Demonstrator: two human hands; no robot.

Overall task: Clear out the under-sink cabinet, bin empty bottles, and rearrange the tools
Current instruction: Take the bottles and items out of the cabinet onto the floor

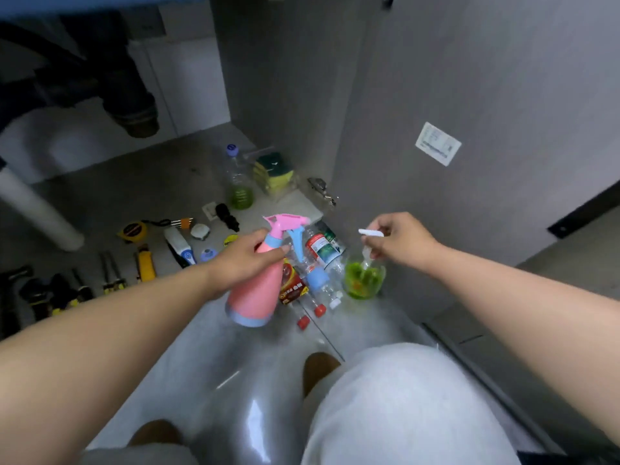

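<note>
The neck of the pink spray bottle (256, 297) is covered by the left hand (246, 260), which is clenched around it, and the dark tools (43, 293) at the far left of the cabinet floor (151, 189) are too blurred to be identified. The bottle is held tilted at the cabinet front, with a pink trigger head and a pale blue collar and base. The white pump head (370, 233) of a clear bottle (364, 280) containing green liquid, just right of several clear bottles (322, 250) laid on their sides, is pinched by the right hand (399, 241).

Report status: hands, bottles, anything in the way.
Left hand grips pink spray bottle. Right hand pinches pump of green bottle. Clear bottles lie between them.
</note>
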